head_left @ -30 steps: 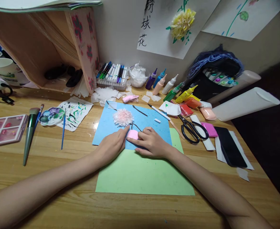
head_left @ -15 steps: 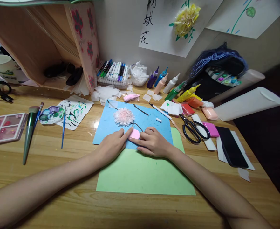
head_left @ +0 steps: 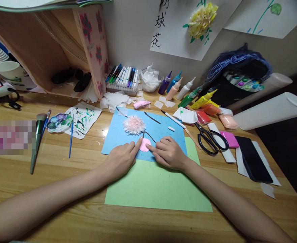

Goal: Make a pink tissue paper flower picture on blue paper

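A flat, rounded piece of pink clay (head_left: 145, 145) lies at the lower part of the blue sheet (head_left: 113, 141). With its index finger stretched out, my left hand (head_left: 123, 156) touches the clay's left edge. My right hand (head_left: 170, 153) presses a fingertip on the clay's right side, its other fingers loosely bent. Neither hand grips anything. A fluffy pink paper flower (head_left: 134, 125) sits above the clay, with dark drawn lines around it. Under the blue sheet is a green sheet (head_left: 158, 189).
Right of the sheets lie black-handled scissors (head_left: 210, 140), a white marker (head_left: 173, 118) and a phone (head_left: 254, 158). Paint bottles (head_left: 173, 88) and a box of markers (head_left: 123, 77) line the back. Brushes (head_left: 71, 140) and a stained paper (head_left: 85, 118) lie left.
The view has shifted slightly, moving everything a little right in the picture. The right fingertips have drawn back a little, so more of the pink clay shows; the left finger stays at its edge.
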A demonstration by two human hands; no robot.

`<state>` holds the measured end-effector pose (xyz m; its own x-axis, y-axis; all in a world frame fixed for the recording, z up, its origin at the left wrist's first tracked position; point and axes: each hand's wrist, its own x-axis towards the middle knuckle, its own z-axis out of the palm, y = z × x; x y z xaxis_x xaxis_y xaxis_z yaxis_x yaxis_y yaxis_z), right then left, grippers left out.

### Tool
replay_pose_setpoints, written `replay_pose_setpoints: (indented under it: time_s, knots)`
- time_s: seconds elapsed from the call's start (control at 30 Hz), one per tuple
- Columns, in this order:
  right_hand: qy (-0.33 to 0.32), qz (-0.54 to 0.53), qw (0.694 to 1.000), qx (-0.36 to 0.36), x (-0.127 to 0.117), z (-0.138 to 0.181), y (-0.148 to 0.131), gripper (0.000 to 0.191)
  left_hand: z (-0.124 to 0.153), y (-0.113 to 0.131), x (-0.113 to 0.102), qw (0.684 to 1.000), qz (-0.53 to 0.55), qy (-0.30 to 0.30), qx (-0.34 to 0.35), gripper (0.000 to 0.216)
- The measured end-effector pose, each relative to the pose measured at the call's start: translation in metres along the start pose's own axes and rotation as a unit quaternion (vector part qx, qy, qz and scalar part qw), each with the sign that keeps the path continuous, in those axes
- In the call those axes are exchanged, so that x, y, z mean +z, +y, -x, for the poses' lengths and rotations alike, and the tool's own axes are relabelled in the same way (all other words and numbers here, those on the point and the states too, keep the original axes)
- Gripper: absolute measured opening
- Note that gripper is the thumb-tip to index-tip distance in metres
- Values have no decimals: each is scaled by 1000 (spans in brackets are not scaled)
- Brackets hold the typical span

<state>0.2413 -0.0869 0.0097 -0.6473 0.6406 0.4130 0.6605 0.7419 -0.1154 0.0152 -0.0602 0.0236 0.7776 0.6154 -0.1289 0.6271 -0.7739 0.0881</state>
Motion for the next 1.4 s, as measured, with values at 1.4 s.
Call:
replay_pose_setpoints:
  time_s: [1.4]
  knots:
    - [-55, -1, 997, 59, 6, 0, 3, 34, -1, 7, 2, 997, 61, -30, -25, 57]
